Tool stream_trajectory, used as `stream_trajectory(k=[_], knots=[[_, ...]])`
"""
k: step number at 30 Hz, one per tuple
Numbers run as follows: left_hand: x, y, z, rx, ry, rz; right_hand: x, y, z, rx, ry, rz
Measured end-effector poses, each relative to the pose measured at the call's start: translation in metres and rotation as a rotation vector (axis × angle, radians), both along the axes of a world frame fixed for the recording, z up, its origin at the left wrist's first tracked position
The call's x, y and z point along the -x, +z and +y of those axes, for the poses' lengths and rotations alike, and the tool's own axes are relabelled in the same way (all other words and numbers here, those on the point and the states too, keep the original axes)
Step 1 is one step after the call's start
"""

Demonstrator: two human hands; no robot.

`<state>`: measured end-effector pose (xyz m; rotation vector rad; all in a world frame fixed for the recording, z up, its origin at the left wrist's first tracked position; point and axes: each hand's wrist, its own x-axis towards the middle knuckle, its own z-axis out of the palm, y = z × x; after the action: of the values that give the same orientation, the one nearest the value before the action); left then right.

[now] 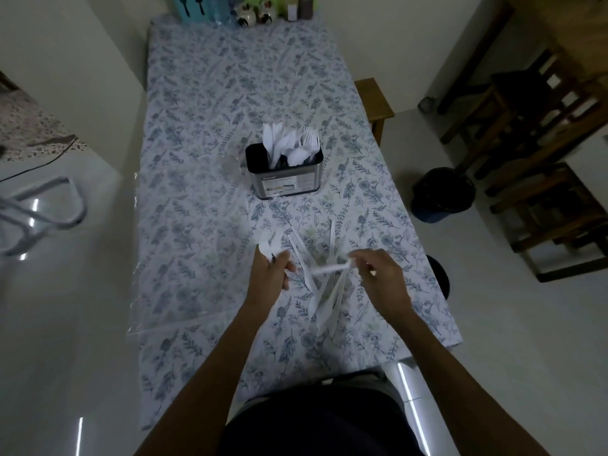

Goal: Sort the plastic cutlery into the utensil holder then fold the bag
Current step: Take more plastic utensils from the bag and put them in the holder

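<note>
A metal utensil holder (285, 179) stands mid-table with white plastic knives, spoons and forks (289, 144) sticking out of it. Nearer to me, a loose pile of white cutlery (324, 301) lies on the floral tablecloth. My left hand (268, 274) grips several white pieces (268, 246) whose tips fan out above my fingers. My right hand (381, 274) pinches the end of one white piece (329, 268) that points left toward the other hand. A clear plastic bag (171, 311) lies flat at the table's near left, hard to make out.
The floral-covered table (210, 93) runs away from me. Bottles and small jars (250, 13) stand at its far end. A wooden bench (375, 100) and a dark bin (442, 192) sit to the right, with wooden chairs (539, 143) beyond.
</note>
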<state>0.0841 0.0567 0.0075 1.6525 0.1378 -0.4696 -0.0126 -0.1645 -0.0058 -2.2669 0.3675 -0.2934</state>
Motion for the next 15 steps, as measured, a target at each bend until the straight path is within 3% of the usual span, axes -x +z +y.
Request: stream_trajectory(k=[3, 5, 8, 10, 12, 13, 15], knots=[[-0.005, -0.005, 0.003, -0.305, 0.007, -0.127, -0.01, 0.024, 0.004, -0.076, 0.27, 0.039], [-0.003, -0.005, -0.001, -0.402, -0.107, -0.113, -0.019, 0.04, 0.013, -0.175, 0.367, 0.157], [0.007, -0.001, -0.014, -0.228, -0.27, 0.086, -0.036, 0.049, 0.032, -0.223, 0.396, 0.21], [0.014, -0.001, -0.017, -0.027, -0.23, 0.264, -0.047, 0.048, 0.037, -0.269, 0.412, 0.228], [0.018, -0.003, -0.01, 0.007, -0.102, 0.358, -0.061, 0.035, 0.025, -0.273, 0.401, 0.259], [0.019, -0.003, -0.004, -0.008, -0.03, 0.375, -0.069, 0.022, 0.012, -0.207, 0.36, 0.262], [0.02, -0.006, 0.011, -0.042, 0.053, 0.351, -0.087, -0.009, -0.018, 0.134, 0.313, 0.23]])
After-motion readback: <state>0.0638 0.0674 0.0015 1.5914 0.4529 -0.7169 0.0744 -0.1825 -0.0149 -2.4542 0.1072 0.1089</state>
